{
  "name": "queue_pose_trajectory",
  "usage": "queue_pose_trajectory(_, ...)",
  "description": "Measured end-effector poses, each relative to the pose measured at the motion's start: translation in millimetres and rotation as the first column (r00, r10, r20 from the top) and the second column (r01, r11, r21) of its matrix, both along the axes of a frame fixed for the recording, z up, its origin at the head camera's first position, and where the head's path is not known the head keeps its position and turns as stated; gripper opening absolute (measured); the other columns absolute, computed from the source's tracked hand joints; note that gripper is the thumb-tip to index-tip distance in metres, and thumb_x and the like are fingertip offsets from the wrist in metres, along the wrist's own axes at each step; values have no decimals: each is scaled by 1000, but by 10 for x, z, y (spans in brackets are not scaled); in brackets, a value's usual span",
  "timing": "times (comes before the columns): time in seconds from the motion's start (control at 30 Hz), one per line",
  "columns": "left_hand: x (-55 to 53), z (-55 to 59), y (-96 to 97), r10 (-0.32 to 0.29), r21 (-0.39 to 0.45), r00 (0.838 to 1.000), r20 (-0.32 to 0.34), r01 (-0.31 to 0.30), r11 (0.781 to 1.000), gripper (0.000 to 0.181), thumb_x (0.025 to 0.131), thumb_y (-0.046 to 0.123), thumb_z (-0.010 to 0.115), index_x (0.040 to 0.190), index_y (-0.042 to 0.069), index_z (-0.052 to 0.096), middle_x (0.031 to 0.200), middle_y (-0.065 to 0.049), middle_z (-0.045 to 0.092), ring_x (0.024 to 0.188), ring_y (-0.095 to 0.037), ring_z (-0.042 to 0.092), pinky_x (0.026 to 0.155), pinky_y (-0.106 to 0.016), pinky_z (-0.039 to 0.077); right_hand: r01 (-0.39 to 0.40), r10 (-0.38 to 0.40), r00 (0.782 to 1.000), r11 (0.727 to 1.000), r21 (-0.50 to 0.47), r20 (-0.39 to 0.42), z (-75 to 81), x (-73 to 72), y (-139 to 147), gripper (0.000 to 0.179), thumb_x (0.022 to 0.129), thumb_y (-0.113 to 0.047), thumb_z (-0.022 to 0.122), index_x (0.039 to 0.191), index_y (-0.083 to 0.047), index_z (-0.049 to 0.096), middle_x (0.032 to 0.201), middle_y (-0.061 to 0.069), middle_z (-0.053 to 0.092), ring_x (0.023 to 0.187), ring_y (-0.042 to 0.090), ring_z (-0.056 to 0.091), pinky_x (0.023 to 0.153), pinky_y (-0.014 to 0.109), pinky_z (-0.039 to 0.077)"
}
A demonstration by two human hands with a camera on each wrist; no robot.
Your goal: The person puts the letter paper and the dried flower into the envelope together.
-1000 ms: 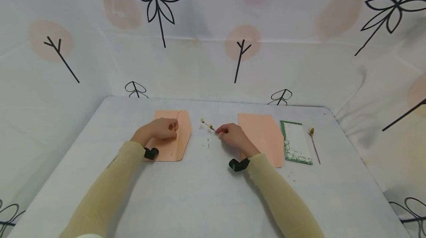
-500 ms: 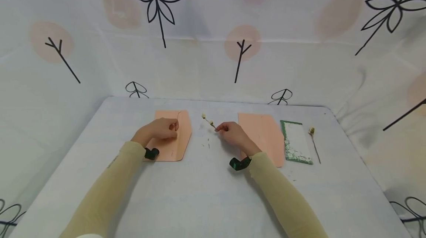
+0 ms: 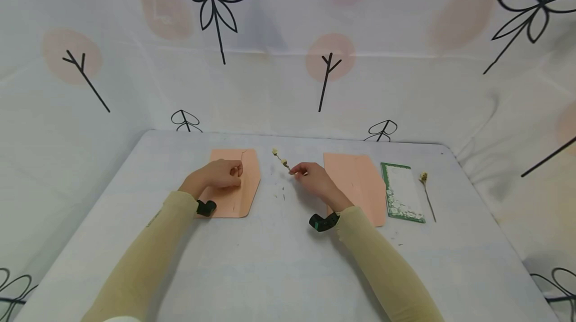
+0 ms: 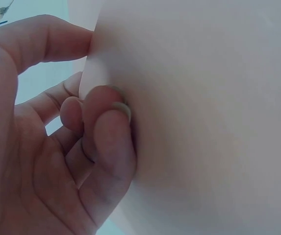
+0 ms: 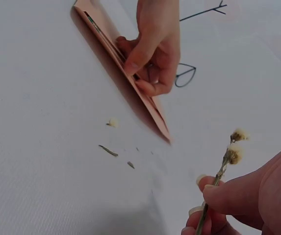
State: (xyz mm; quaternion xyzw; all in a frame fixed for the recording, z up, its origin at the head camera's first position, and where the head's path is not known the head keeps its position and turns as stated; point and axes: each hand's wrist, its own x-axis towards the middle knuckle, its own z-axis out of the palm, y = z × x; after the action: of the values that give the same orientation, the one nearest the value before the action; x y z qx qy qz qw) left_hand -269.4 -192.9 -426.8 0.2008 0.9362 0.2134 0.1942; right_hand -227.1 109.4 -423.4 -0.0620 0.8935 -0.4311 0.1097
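Note:
My left hand (image 3: 220, 174) grips the pocket edge of a peach paper envelope (image 3: 249, 194) on the left of the table, with the flap toward the right. In the right wrist view, the pocket of this envelope (image 5: 145, 107) gapes and a green-edged strip (image 5: 93, 22) shows inside. Paper fills most of the left wrist view beside my bent fingers (image 4: 113, 142). Between thumb and fingertips, my right hand (image 3: 315, 180) pinches the stem of a dried flower sprig (image 3: 284, 162). Two pale yellow blooms top the sprig, which points toward the back left.
A second peach envelope (image 3: 353, 182) lies right of centre, partly under my right forearm. Beside it are a green-bordered white card (image 3: 404, 192) and another dried flower (image 3: 429, 198). Stem bits (image 5: 108, 151) and a loose bloom (image 5: 112, 123) lie between the hands.
My right hand has raised the dried flower sprig slightly, moving it a little away from me. The left hand keeps its place on the envelope.

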Motion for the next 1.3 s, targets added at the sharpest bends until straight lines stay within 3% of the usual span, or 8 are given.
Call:
queue_pose_trajectory(0.23,11,6,-7,5,-1,1000,2,-5,1000,16,83,22,62,95,16,54,74,1,49,66,-16,48,64,-31,33,28,-28,1000,999,-44,6,36,55,-57,20,100,-14,57,116,-10,69,108,4,66,88,21,57,66,31,45)
queue_pose_trajectory(0.43,10,-8,-11,3,0,1000,-2,-3,1000,16,83,21,62,96,16,54,74,1,50,67,-17,48,64,-31,33,32,-33,999,998,-59,-9,-18,48,-131,20,97,-13,60,114,-9,70,105,2,68,92,19,60,73,31,48)
queue_pose_trajectory(0.83,-6,-23,-22,0,3,1000,-6,0,1000,15,84,22,62,95,16,54,74,1,51,66,-16,49,64,-31,34,-1,1,1000,993,-120,4,-64,65,-336,19,92,-12,67,110,-6,70,87,3,68,70,14,63,65,28,47)
queue_pose_trajectory(1.3,1,-12,-2,12,-15,1000,-20,-12,1000,13,84,21,61,95,17,54,73,0,49,65,-17,49,63,-32,34,-6,15,999,980,-196,46,-133,70,-629,16,91,-14,70,105,-7,69,82,1,71,68,12,65,60,25,47)
